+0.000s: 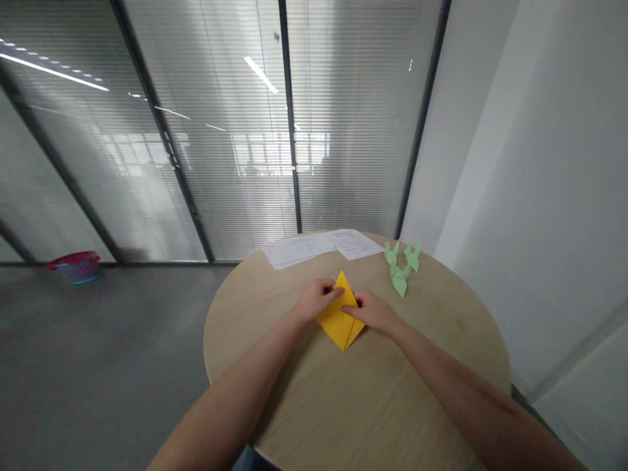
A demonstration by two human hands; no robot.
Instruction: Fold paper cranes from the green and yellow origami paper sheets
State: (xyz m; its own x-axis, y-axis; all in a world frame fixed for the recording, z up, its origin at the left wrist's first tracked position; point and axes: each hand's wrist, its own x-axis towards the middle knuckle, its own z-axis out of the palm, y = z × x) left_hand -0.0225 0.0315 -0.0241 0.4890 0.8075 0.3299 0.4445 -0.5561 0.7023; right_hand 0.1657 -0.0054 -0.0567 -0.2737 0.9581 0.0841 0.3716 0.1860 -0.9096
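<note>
A folded yellow paper (342,320), kite-shaped, lies flat on a round wooden table (304,405). My left hand (317,297) rests on the paper's upper left edge with its fingers curled and pinched on the fold. From the right, my right hand (373,311) presses on the paper's middle, fingers closed against it. Both hands meet near the paper's centre crease.
Several folded green paper figures (401,268) lie to the right beyond the hands. Two white printed sheets (321,247) sit at the table's far edge. Glass walls with blinds stand behind; a red and blue basket (76,266) is on the floor at left.
</note>
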